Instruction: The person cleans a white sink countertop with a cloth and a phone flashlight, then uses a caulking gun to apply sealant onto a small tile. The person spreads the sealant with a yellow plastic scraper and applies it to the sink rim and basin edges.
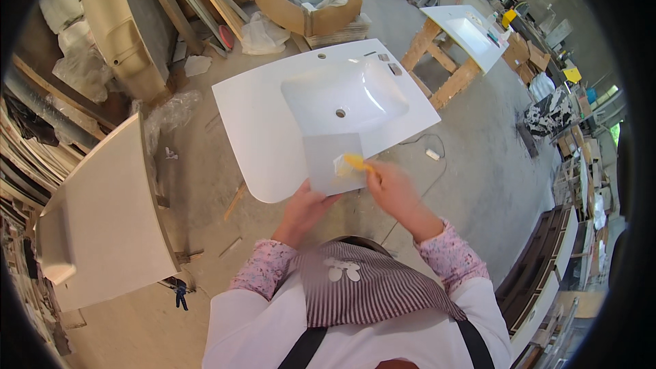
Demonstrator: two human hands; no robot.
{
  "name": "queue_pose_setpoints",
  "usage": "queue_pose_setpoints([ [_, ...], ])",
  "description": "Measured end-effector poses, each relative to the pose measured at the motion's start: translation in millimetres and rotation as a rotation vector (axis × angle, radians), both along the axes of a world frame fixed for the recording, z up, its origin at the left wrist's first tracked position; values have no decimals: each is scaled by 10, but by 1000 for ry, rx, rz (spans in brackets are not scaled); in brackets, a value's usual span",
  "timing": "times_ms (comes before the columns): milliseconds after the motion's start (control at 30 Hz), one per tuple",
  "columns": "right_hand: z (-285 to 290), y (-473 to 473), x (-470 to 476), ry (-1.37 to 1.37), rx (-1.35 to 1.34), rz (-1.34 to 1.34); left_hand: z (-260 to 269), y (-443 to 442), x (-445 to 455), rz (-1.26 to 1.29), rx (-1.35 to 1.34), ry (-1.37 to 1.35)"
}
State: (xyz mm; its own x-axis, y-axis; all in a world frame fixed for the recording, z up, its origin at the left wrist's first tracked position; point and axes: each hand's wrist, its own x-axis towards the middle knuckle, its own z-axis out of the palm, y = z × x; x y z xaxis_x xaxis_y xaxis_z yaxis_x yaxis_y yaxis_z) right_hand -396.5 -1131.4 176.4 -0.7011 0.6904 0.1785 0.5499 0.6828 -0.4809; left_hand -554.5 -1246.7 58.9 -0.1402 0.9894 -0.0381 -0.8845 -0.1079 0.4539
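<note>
My left hand holds a flat grey square sheet by its near edge, thumb on top. In my right hand is a yellow spreader, blurred, its blade over the sheet. A whitish paste lies on the sheet under the blade. Beyond my hands is a white washbasin countertop with a moulded basin, a drain hole and a tap hole. The sheet overlaps the basin's near side in view; whether it touches the countertop I cannot tell. Two small blocks sit at its far right corner.
Another white basin top rests on a wooden stand at the far right. A large beige panel with a clamp stands left. Open cardboard packaging lies beyond. A cable runs across the floor on the right.
</note>
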Motion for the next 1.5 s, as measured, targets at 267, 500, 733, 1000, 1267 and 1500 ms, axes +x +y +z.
queue_pose_setpoints([
  [267, -23, -43, -1, -95, -24, 45, 23, -54, 36, 6, -30, 15],
  [500, -323, 56, 76, -179, 132, 105, 69, -22, 71, -18, 2, 22],
  [733, -6, 71, 17, -111, 43, 19, 66, -44, 82, -18, -38, 25],
  [1000, -216, -40, 73, -163, 46, 191, 53, -31, 122, -14, 8, 5],
  [1267, -234, -75, 4, -192, 212, 208, 23, -53, 91, 16, -84, 139],
  [1500, -637, -135, 65, -149, 340, 296, -54, -61, 127, 40, -41, -53],
])
